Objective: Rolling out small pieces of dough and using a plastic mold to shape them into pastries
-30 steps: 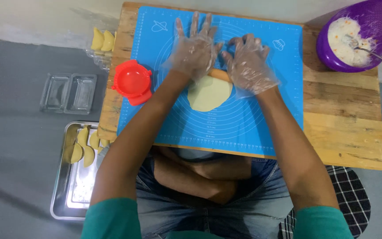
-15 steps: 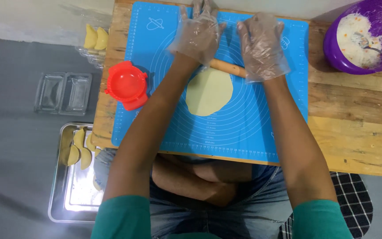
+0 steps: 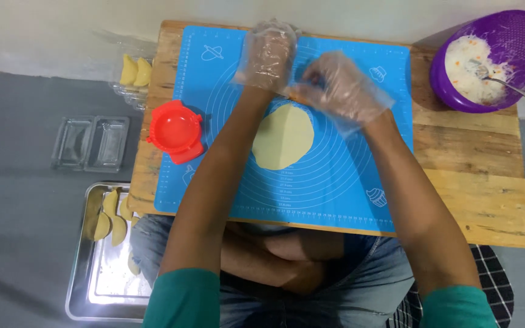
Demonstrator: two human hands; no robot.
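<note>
Here, both hands sit at the far edge of a flat round of dough [image 3: 282,136] on the blue silicone mat [image 3: 360,176], itself spread over a low wooden table [image 3: 475,182]. Left hand [image 3: 268,56], in a clear plastic glove, lies palm down with fingers [image 3: 273,35] loosely spread and flat; it presses on something rather than gripping. Right hand [image 3: 341,88], also gloved, is curled more, fingers bent down and inward; whether it closes around anything I cannot tell, the glove blurs it. Between and under the two palms a short stretch of a wooden rolling pin [image 3: 294,95] shows, its long axis running roughly left to right across the mat, tilted slightly. The dough lies just on the near side of the pin, touching or almost touching it, so the dough is toward the person's body from the fingers. Both hands are about equally near it; the right forearm crosses just beside its right edge. Arms extended forward, elbows low, sleeves teal. Left of the mat: a red hinged dumpling press [image 3: 176,130]. Far right corner: a purple bowl [image 3: 505,42] of white filling with a spoon [image 3: 505,82]. On the floor, a steel tray [image 3: 89,291] with folded pastries [image 3: 109,218], and an empty clear container [image 3: 91,143].
</note>
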